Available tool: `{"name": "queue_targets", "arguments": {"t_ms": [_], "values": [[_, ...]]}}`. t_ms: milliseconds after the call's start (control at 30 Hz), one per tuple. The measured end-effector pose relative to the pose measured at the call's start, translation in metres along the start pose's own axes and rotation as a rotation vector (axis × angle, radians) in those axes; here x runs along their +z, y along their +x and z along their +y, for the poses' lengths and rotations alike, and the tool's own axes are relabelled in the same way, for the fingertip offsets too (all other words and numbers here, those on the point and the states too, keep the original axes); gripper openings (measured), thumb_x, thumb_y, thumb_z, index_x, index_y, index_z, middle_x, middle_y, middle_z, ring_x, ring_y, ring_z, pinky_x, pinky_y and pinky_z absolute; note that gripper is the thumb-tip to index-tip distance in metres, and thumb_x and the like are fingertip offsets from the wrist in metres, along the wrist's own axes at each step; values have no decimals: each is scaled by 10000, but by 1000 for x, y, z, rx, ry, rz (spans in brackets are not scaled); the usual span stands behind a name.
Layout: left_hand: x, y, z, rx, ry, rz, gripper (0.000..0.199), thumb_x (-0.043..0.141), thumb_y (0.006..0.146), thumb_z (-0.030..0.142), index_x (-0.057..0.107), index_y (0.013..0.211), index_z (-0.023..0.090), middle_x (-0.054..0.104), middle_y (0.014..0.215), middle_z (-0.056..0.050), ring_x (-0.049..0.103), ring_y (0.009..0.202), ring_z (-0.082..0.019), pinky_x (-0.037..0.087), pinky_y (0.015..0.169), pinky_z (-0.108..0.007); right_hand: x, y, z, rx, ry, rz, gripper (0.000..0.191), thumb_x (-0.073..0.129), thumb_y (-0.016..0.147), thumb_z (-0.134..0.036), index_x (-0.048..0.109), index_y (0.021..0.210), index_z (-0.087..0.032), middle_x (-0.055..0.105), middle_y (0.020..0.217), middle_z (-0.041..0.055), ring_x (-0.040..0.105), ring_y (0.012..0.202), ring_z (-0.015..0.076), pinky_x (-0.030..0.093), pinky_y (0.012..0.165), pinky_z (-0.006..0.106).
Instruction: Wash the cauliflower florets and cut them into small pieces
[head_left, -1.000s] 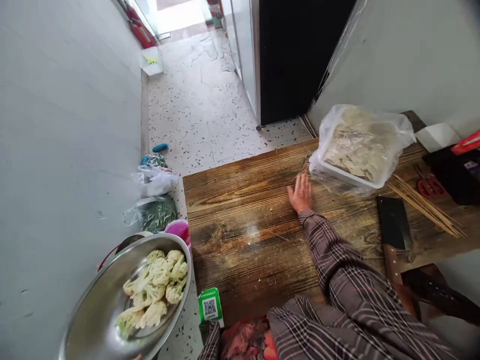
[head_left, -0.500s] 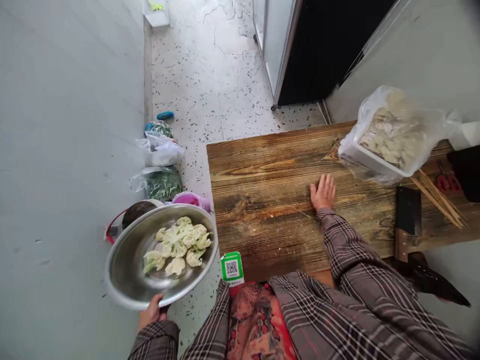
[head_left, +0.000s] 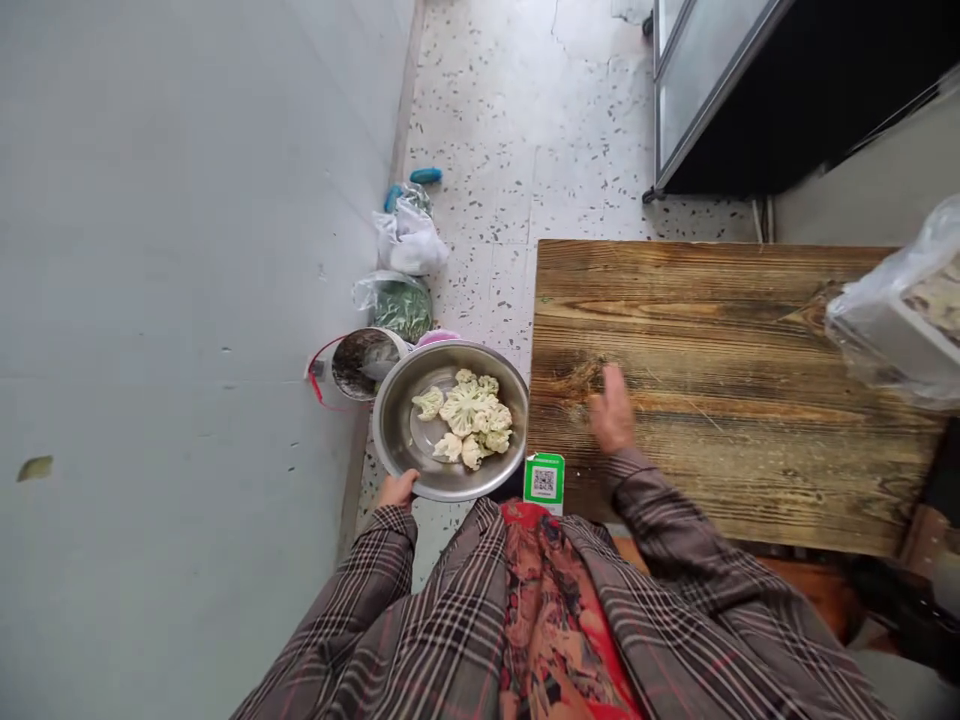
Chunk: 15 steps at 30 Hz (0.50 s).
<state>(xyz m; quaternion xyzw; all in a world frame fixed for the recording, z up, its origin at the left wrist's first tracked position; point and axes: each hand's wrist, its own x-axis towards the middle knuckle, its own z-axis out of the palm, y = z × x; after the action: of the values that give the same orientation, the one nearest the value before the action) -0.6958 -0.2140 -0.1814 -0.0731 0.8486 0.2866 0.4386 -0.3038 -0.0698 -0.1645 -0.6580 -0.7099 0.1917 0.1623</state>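
Cauliflower (head_left: 471, 412) in metal bowl (head_left: 399, 432)

Can't read any words, numbers or brands. Only one sign to log: green-and-white card (head_left: 553, 466), just right of centre in lower half of frame, at lower left corner of worktop (head_left: 720, 350); can't tell if standing on it or fixed to it. Printed with black-and-white QR code (head_left: 544, 483) on the green. Also bears tiny print along top and under code, too small to read.
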Motion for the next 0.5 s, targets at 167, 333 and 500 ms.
{"name": "queue_targets", "arguments": {"t_ms": [167,333,500], "values": [[-11,7,-1,-35,-16,-58,154,550,512,41,569,648,110,503,488,-3,498,478,-130,420,464,-229,7,-21,24,261,-198,117,630,312,965,-378,203,1507,-76,206,1573,199,126,1471,319,166,1150,614],[-19,9,-3,-34,-19,-83,152,538,539,25,555,660,115,485,468,17,478,450,-121,421,462,-236,89,-70,-121,-394,67,-393,662,425,931,-427,267,1501,-130,272,1566,136,204,1459,270,245,1173,482],[-32,11,-7,-15,-2,-109,112,532,618,-1,550,676,93,458,455,30,470,457,-110,414,471,-227,46,-94,-74,-151,46,-189,646,376,945,-423,217,1517,-168,241,1579,114,205,1459,263,258,1167,495]]}}
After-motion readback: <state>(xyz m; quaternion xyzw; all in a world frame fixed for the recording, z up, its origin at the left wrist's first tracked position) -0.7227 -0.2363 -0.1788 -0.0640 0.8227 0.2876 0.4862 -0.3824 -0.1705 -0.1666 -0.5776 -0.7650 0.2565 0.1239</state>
